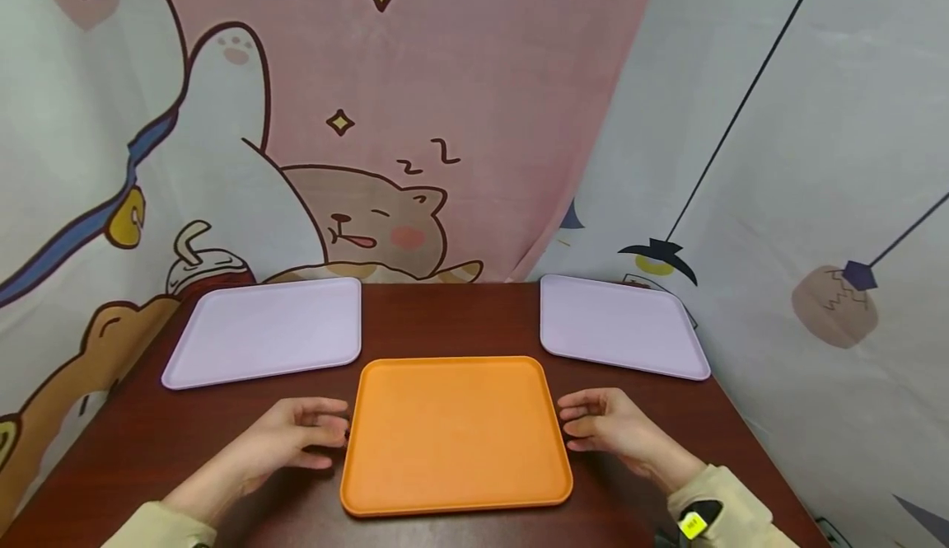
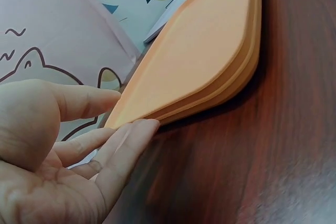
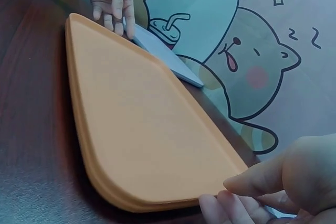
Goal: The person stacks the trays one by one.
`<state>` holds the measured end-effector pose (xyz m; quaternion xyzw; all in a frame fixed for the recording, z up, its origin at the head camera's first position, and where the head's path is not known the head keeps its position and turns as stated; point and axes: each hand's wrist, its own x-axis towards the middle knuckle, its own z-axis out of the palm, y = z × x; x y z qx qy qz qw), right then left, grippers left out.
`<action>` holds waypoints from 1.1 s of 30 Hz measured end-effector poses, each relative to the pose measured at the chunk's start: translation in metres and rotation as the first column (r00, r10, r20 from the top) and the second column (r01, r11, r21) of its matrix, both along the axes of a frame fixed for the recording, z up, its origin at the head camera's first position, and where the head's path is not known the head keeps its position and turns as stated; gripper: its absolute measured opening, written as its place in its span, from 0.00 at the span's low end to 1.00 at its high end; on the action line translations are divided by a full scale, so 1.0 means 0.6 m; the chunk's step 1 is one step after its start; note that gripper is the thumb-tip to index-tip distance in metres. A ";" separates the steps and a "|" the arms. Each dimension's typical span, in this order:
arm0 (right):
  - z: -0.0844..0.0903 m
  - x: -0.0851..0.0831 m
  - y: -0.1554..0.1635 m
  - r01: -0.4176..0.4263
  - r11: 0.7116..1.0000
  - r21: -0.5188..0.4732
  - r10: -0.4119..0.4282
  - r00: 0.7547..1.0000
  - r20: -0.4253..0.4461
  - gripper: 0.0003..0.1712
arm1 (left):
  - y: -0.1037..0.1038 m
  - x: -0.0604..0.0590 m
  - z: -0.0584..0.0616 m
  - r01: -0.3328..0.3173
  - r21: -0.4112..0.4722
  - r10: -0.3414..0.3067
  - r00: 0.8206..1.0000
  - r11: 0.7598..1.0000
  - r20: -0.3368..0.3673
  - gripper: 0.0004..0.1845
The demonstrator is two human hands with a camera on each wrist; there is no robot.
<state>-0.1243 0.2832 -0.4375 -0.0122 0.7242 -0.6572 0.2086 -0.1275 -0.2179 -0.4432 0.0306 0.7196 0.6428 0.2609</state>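
An orange tray (image 1: 455, 437) lies flat on the dark wood table in front of me. In the left wrist view its side (image 2: 231, 80) shows layered rims, like trays stacked together. My left hand (image 1: 285, 439) is at the left edge, fingers extended toward the rim, and in its wrist view the fingertips (image 2: 139, 129) are right at that rim. On the opposite side, my right hand (image 1: 615, 431) has its loosely bent fingers at the right edge. From the right wrist, the thumb (image 3: 252, 179) appears just by the tray's corner. Neither hand is curled round the tray.
A pale lavender tray (image 1: 270, 330) lies at the back left of the table (image 1: 452, 317), and another pale tray (image 1: 619, 325) at the back right. Behind and to the sides hangs a cartoon-printed cloth (image 1: 474, 53), meeting the table's edges.
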 end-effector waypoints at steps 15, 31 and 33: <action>0.023 -0.042 -0.025 0.032 0.998 -0.051 -0.033 0.999 -0.004 0.28 | -0.098 -0.056 0.031 -0.135 -0.111 0.119 0.983 0.985 -0.139 0.32; 0.044 -0.121 -0.152 0.046 0.993 -0.111 -0.048 0.999 -0.012 0.26 | -0.251 -0.114 0.044 -0.369 -0.280 0.308 0.921 0.886 -0.240 0.36; 0.046 -0.133 -0.170 0.050 0.991 -0.127 -0.051 0.999 -0.009 0.26 | -0.267 -0.113 0.043 -0.403 -0.308 0.335 0.908 0.862 -0.250 0.37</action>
